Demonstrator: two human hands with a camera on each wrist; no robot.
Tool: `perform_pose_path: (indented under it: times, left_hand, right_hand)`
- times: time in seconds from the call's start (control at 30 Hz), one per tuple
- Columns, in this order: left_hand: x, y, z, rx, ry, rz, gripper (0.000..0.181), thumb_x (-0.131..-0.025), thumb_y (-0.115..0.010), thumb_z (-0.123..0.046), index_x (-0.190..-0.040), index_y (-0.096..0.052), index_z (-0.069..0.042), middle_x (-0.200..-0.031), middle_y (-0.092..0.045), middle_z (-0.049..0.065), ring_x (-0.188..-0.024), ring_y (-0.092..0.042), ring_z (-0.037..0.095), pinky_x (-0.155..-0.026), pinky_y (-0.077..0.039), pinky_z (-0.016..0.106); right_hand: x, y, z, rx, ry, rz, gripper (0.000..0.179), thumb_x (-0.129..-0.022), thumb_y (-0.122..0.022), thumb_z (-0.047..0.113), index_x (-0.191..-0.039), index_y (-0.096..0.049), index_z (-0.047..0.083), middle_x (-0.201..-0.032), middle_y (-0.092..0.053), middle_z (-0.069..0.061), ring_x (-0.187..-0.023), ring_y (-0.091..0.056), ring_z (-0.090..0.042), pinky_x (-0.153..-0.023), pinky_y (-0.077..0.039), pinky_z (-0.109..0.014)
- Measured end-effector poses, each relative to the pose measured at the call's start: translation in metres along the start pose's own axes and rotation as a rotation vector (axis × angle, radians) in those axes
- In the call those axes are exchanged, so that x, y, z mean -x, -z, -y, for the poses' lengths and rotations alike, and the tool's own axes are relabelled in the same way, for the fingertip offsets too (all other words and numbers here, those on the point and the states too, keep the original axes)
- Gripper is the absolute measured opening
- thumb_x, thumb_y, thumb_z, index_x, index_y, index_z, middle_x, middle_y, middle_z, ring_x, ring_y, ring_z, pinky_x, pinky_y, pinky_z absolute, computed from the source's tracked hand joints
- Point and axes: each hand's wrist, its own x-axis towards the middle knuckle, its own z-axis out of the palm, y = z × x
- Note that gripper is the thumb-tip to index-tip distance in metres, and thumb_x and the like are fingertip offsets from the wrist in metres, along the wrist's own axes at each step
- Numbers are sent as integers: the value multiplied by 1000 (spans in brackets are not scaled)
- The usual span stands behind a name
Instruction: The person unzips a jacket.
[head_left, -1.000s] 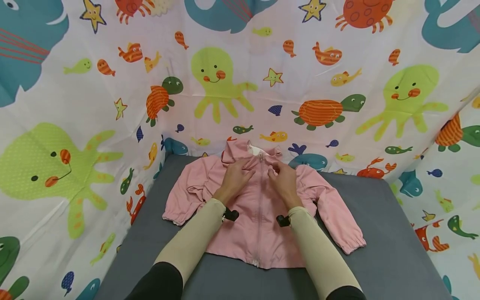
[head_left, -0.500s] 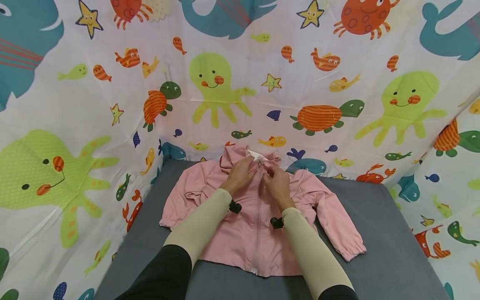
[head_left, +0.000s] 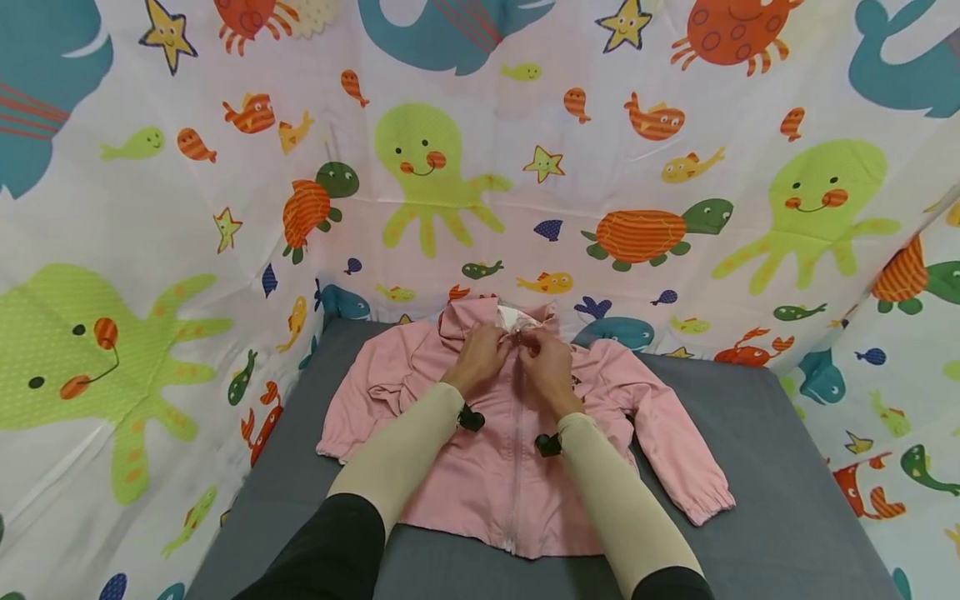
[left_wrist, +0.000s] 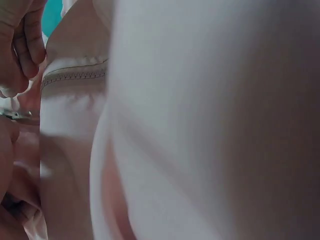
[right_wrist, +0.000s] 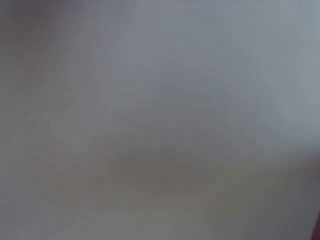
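A pink zip-up jacket [head_left: 480,492] lies spread front up, with its collar away from me. Its front zipper [head_left: 517,467] is closed up to the neck. At the base of the collar [head_left: 468,317], my left hand [head_left: 477,360] pinches the cloth just left of the zipper's top. Facing it, my right hand [head_left: 550,367] pinches at the same spot, fingertips close to the left ones. The left wrist view shows a metal zipper pull [left_wrist: 19,116] between curled fingers [left_wrist: 32,42] and the other hand. Pale blur fills the right wrist view.
Under the jacket is a grey table [head_left: 750,467]. A white curtain [head_left: 480,208] printed with sea animals surrounds it at the back and both sides. The jacket's sleeves [head_left: 678,442] reach out to left and right.
Both hands have moved inward and up toward the collar, from apart on either side of the zipper to meeting at its top. The jacket lies much as before.
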Motion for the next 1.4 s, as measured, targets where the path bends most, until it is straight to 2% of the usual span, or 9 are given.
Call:
perform_pose_path:
  times: [0.2, 0.4, 0.53, 0.77, 0.8, 0.93, 1.07, 1.17, 1.4]
  left_hand:
    - [5, 2, -1, 171, -48, -9, 26, -110, -65, -18, -85, -71, -12, -74, -64, 3, -77, -63, 23, -79, -50, 39]
    - [5, 14, -3, 341, -56, 62, 28, -113, -59, -21, -91, -73, -10, -78, -64, 0, -75, -60, 17, -74, -48, 31]
    - [4, 26, -8, 446, -34, 76, 28, -114, -57, -21, -93, -72, -10, -75, -61, 0, -72, -60, 15, -72, -48, 29]
    - [0, 35, -18, 541, -6, -57, 36, -112, -55, -27, -80, -65, -14, -69, -56, -2, -68, -55, 13, -68, -45, 29]
    - [1, 42, -26, 560, 19, -74, 34, -111, -56, -22, -80, -64, -13, -70, -55, -1, -68, -53, 14, -67, -45, 29]
    - [-7, 48, -29, 592, 55, -184, 38, -108, -57, -29, -71, -56, -19, -64, -45, -6, -60, -41, 11, -61, -35, 27]
    - [-13, 70, -40, 574, 65, -238, 38, -106, -57, -24, -69, -54, -18, -59, -41, -7, -55, -37, 12, -56, -29, 29]
    - [-17, 88, -51, 546, 73, -256, 34, -105, -58, -18, -71, -59, -14, -59, -43, -5, -57, -41, 14, -55, -30, 29]
    - [-30, 109, -59, 512, 161, -303, 29, -107, -59, -20, -86, -73, -6, -73, -59, 2, -70, -50, 15, -63, -36, 25]
  right_hand:
    - [5, -3, 1, -2, 33, -11, 25, -92, -80, 4, -117, -80, 0, -105, -81, -17, -91, -76, -35, -86, -60, -51]
    - [9, 0, 7, -7, 86, -41, 24, -92, -78, 2, -116, -81, 4, -97, -79, -15, -88, -73, -34, -82, -58, -52]
    - [11, 3, 15, -15, 107, -117, 25, -96, -74, 3, -120, -82, 4, -110, -80, -17, -101, -75, -37, -91, -58, -55]
    - [18, 14, 31, -61, 153, -243, 16, -106, -66, 13, -113, -77, 4, -112, -72, -18, -108, -68, -42, -95, -54, -57]
    - [21, 18, 33, -62, 176, -239, 15, -107, -65, 12, -112, -76, 4, -112, -71, -18, -108, -67, -42, -95, -53, -57]
    - [36, 35, 39, 0, 311, -202, 12, -107, -63, 7, -106, -74, 2, -105, -69, -19, -99, -63, -43, -89, -52, -57]
    - [56, 48, 42, 92, 420, -172, 8, -106, -66, 6, -102, -73, 4, -99, -67, -16, -92, -62, -40, -80, -54, -53]
    - [71, 53, 45, 128, 452, -152, 5, -105, -68, 4, -103, -72, 5, -100, -67, -15, -92, -62, -39, -78, -56, -52]
    - [104, 60, 50, 153, 489, -113, 15, -93, -68, -6, -104, -70, 4, -102, -65, -14, -93, -62, -38, -77, -57, -53]
